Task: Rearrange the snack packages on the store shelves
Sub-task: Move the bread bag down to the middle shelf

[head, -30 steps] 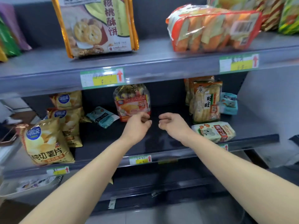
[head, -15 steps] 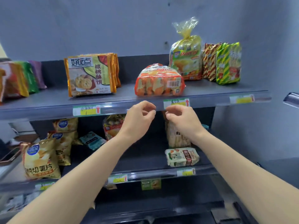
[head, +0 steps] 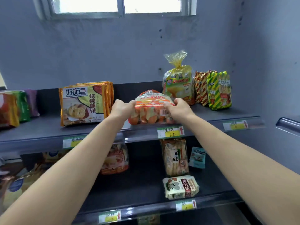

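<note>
An orange clear bag of small cakes [head: 151, 109] lies on the upper shelf [head: 48, 133] near its front edge. My left hand [head: 122, 108] grips the bag's left end and my right hand [head: 178, 106] grips its right end. Left of it stands a stack of gold walnut-biscuit packs [head: 84, 104]. Behind it on the right stands a tall yellow cake bag [head: 178, 85], then striped snack packs [head: 217, 90].
Green, red and purple packs [head: 16, 108] stand at the upper shelf's far left. The lower shelf [head: 146, 192] holds a rice-cracker pack [head: 176, 157], a small teal pack [head: 197, 158], a white bear-biscuit pack [head: 180, 186], a cake bag [head: 115, 158] and blurred chip bags [head: 17, 184].
The view tilted up from the lower shelf to the upper one. Both hands rose from empty, loosely curled in front of the shelf edge and closed on the ends of the orange cake bag.
</note>
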{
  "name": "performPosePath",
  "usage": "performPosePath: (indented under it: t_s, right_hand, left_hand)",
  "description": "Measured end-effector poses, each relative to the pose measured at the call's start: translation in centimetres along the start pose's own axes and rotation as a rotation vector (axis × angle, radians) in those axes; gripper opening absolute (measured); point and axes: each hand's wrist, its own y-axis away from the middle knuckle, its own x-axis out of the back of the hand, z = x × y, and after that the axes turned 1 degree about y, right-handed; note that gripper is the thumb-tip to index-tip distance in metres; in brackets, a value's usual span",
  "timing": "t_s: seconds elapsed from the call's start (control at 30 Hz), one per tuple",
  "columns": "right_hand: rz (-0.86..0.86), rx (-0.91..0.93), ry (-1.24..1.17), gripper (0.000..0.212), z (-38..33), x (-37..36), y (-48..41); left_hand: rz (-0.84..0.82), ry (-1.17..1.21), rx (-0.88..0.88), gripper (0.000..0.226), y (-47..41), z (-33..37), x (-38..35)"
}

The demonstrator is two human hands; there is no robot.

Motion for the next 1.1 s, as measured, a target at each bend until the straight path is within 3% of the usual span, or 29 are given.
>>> performPosePath:
  t_s: [0.17, 0.37, 0.5, 0.63, 0.77, 0.97, 1.1]
  right_hand:
    - [-0.004, -0.141, -0.056, 0.061, 0.1, -1.2, -2.6]
    - [0.044, -0.135, -0.122, 0.048, 0.2, -2.8, -3.2]
    - [0.072, -0.083, -0.278, 0.042, -0.3, -3.3, -2.5]
    - [0.064, -0.007, -0.460, 0.044, -1.0, -2.9, -0.2]
    - [0.024, -0.029, -0.615, 0.066, -0.7, -2.1, 3.2]
    - [-0.105, -0.056, -0.628, 0.042, 1.4, -1.5, 9.3]
    - [-0.159, -0.047, -0.550, 0.042, 3.2, -2.9, 12.7]
  left_hand:
    - [-0.167, 0.115, 0.173, 0.053, -2.2, -0.7, -0.6]
    - [-0.096, 0.215, 0.182, 0.035, -3.0, -1.0, -0.9]
    - [-0.037, 0.297, 0.129, 0.037, -2.6, -1.5, 0.2]
    - [-0.043, 0.370, 0.007, 0.023, -1.1, -2.0, 1.6]
    - [-0.116, 0.378, -0.068, 0.053, 2.1, -2.9, 3.2]
    - [-0.182, 0.246, -0.110, 0.048, 8.0, -5.0, 5.5]
    - [-0.196, 0.181, -0.096, 0.055, 10.8, -7.6, 7.0]
